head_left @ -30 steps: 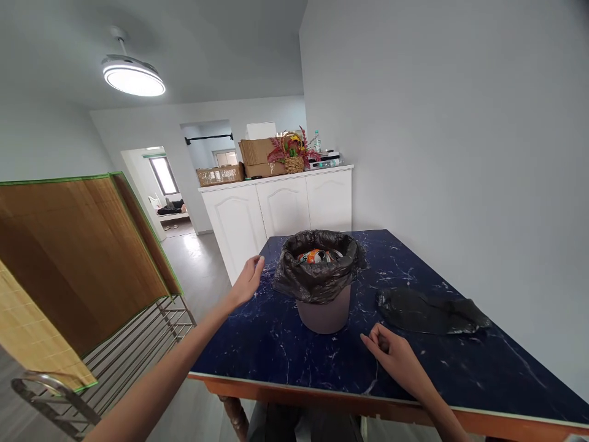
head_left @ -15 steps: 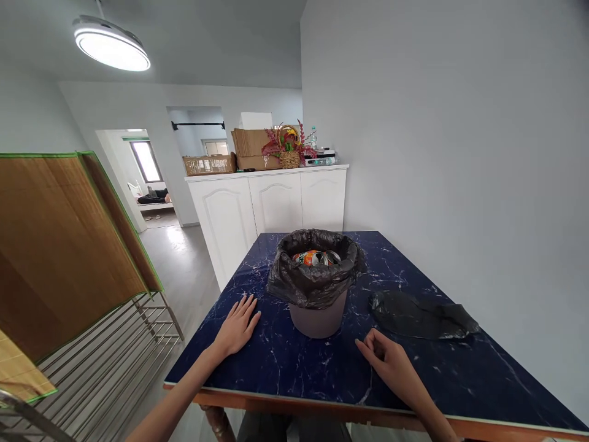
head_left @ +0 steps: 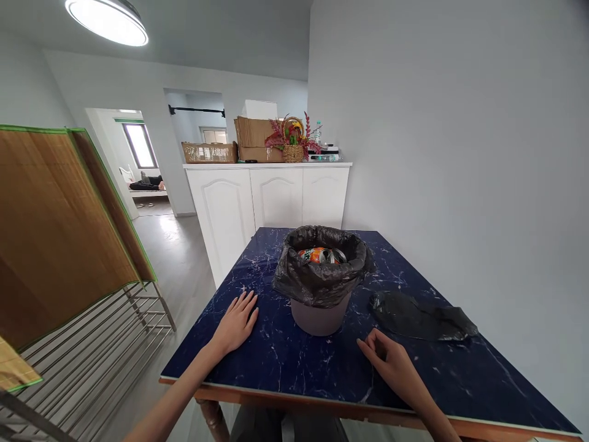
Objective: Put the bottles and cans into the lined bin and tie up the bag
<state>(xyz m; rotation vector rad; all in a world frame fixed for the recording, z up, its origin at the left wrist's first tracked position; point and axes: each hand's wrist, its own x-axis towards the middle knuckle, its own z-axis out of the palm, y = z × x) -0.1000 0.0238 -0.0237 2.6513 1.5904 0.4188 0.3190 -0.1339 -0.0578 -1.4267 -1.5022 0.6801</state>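
Note:
A small bin (head_left: 321, 318) stands on the blue marbled table, lined with a black plastic bag (head_left: 317, 285) folded over its rim. Inside lie an orange drink can (head_left: 313, 254) and what looks like another can beside it; anything deeper is hidden. My left hand (head_left: 235, 325) rests flat on the table to the left of the bin, fingers stretched out, holding nothing. To the bin's right, my right hand (head_left: 385, 356) lies on its side with loosely curled fingers, a gap showing between thumb and fingers and nothing held. Beyond it lies a flat black plastic bag (head_left: 423, 316).
The table (head_left: 294, 374) meets a white wall (head_left: 451, 153) on the right. Behind it stands a white cabinet (head_left: 276, 196) bearing cardboard boxes (head_left: 209, 153) and a flower basket (head_left: 293, 153). A metal rack (head_left: 151, 313) with a bamboo mat (head_left: 59, 227) is at left.
The view has tilted and shifted slightly, so the bin appears a little further right. Both hands, the bin and the loose bag keep their places on the table.

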